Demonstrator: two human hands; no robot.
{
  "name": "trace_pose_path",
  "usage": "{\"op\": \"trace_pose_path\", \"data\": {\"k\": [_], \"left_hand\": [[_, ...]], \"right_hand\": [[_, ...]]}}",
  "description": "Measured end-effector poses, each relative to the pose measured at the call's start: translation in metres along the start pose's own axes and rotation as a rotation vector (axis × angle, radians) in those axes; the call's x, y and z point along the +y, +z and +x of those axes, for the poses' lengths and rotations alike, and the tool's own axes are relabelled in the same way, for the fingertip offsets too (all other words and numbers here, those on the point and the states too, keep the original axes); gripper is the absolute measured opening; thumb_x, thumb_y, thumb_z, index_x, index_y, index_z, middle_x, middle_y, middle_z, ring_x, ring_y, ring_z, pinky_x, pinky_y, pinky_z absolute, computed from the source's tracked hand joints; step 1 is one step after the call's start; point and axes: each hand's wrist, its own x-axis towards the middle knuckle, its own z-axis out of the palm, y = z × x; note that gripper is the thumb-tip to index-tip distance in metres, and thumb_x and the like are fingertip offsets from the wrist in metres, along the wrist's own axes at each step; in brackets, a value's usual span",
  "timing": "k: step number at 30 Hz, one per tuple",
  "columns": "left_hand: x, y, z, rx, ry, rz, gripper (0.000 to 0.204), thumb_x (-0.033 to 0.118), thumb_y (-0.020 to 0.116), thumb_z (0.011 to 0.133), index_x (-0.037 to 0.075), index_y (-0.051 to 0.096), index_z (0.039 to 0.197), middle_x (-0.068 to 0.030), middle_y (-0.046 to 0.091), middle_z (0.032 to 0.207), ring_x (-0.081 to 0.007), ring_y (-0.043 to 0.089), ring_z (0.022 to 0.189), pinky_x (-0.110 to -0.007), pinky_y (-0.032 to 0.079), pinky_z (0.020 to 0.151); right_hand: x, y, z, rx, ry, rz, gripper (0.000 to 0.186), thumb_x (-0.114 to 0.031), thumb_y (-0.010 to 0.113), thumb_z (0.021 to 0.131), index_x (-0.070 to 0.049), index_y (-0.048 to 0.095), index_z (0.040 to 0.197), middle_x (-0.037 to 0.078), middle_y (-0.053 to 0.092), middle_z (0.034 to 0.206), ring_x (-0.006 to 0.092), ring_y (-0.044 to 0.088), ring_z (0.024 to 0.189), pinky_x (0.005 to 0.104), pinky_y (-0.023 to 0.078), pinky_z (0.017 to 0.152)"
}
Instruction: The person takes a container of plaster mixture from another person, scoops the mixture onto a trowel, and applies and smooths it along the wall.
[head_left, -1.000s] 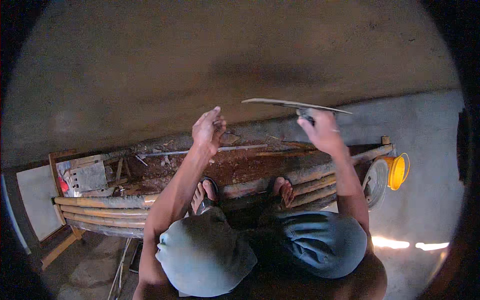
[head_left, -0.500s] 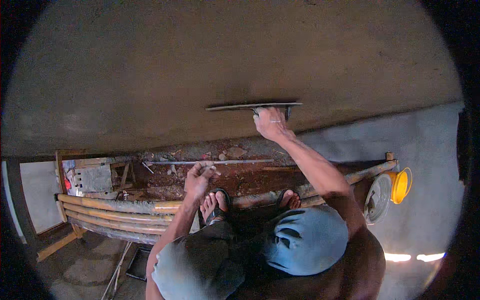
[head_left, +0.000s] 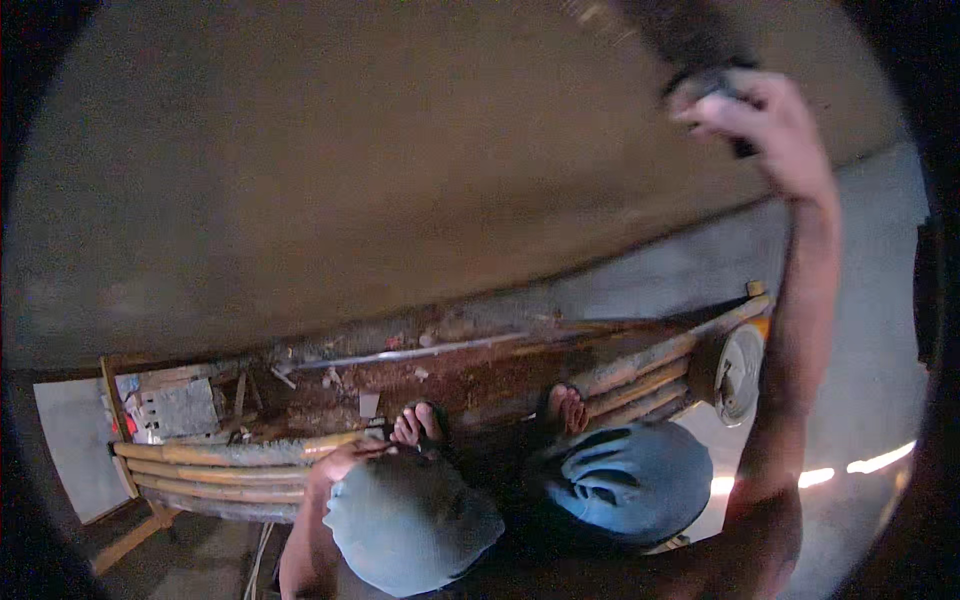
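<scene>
My right hand (head_left: 750, 120) is raised at the upper right, its fingers closed around the handle of a plastering trowel (head_left: 695, 35). The trowel's dark blade is smeared by motion and lies close to the wide brown-grey plastered wall (head_left: 400, 150). Low on the left, my left hand (head_left: 345, 460) is beside my left knee, at the bamboo poles (head_left: 230, 452). Its fingers stretch out to the right and hold nothing that I can see; the knee hides part of the hand.
I crouch on the bamboo scaffold, my bare toes (head_left: 418, 422) at its wall-side edge. Below lies reddish, rubble-strewn ground (head_left: 470, 385) with a long pale rod (head_left: 400, 353). A round bucket (head_left: 740, 375) stands right of the poles, an orange-yellow one (head_left: 762, 326) partly behind it. A grey wall (head_left: 860, 300) rises on the right.
My right hand has swung up and right with the trowel, whose blade has turned from level to steeply slanted. My left hand has dropped from in front of my foot to beside my knee.
</scene>
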Motion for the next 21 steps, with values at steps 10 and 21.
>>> {"op": "trace_pose_path", "data": {"k": [10, 21], "left_hand": [[0.127, 0.063, 0.155, 0.828, 0.610, 1.689, 0.077, 0.033, 0.068, 0.092, 0.019, 0.030, 0.158, -0.0173, 0.069, 0.103, -0.0374, 0.067, 0.096, -0.049, 0.052, 0.085], [0.155, 0.025, 0.218, 0.918, 0.469, 1.976, 0.081, 0.043, 0.062, 0.094, 0.037, 0.016, 0.160, -0.0182, 0.071, 0.099, -0.0395, 0.070, 0.087, -0.055, 0.053, 0.081]], "right_hand": [[0.057, 0.080, -0.113, 0.176, 0.236, 0.462, 0.041, -0.018, 0.069, 0.089, 0.005, 0.066, 0.123, 0.015, 0.073, 0.114, 0.0214, 0.069, 0.107, 0.0366, 0.051, 0.098], [0.114, 0.147, -0.185, 0.101, 0.393, 0.516, 0.026, -0.012, 0.068, 0.091, 0.004, 0.072, 0.111, 0.011, 0.075, 0.108, 0.0189, 0.069, 0.104, 0.0327, 0.050, 0.097]]}}
